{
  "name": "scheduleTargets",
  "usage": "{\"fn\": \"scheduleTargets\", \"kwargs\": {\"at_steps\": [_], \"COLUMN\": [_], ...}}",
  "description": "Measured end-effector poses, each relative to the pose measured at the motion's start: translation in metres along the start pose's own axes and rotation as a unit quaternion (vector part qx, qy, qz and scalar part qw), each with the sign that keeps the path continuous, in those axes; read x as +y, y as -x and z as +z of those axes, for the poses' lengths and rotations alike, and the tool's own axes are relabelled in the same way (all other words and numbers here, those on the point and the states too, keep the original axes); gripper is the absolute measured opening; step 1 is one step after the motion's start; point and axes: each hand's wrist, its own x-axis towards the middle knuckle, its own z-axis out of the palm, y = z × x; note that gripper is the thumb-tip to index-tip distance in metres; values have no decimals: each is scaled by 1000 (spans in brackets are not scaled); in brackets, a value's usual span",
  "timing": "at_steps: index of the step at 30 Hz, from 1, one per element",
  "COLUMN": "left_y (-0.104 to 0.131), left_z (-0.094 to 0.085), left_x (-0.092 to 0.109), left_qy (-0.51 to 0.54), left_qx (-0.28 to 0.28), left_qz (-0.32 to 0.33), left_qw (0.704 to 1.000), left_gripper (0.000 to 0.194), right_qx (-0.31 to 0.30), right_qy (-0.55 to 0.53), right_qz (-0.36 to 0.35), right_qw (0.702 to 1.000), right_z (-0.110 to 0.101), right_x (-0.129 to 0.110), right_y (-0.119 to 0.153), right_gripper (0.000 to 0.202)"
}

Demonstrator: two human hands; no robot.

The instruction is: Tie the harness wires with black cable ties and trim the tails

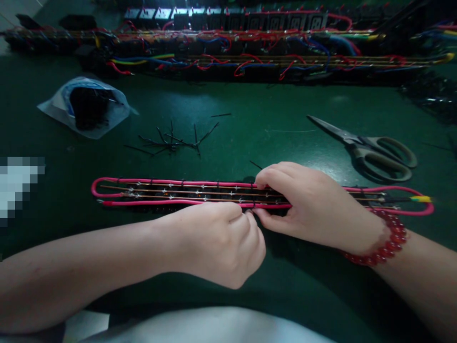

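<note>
A long black strip assembly point(185, 193) lies across the green table, with metal rods along it and a red cable point(164, 182) looped around it, tied by black bands. My left hand point(232, 243) is closed at its near edge, fingertips pinched beside the cable; what they hold is hidden. My right hand point(303, 205), with a red bead bracelet point(394, 238) at the wrist, grips the strip assembly across its width, thumb on the near side and fingers on the far side. A thin black tie end point(255, 165) sticks out beyond the right fingers.
Scissors point(364, 145) lie at the right. Loose black ties point(174, 142) are scattered beyond the strip. An open plastic bag point(89, 107) of black ties sits at the left. Wired socket strips point(250, 43) run along the back, and a dark pile point(432, 95) lies at the right.
</note>
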Motion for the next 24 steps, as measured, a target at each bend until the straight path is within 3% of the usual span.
{"fn": "scheduleTargets", "kwargs": {"at_steps": [10, 19, 24], "left_y": [1, -1, 1], "left_z": [7, -6, -10], "left_x": [7, 7, 10], "left_qy": [-11, -4, -11], "left_qx": [-27, 16, -5], "left_qz": [-26, -3, -14], "left_qw": [999, 1000, 1000], "left_gripper": [26, 29, 29], "right_qx": [-30, -11, -3], "right_qy": [-65, -110, -121], "right_qz": [21, 48, 63], "right_qw": [997, 993, 991], "right_z": [-9, -9, -10], "right_x": [0, 1, 0], "right_y": [-1, 2, 1], "right_gripper": [17, 18, 19]}}
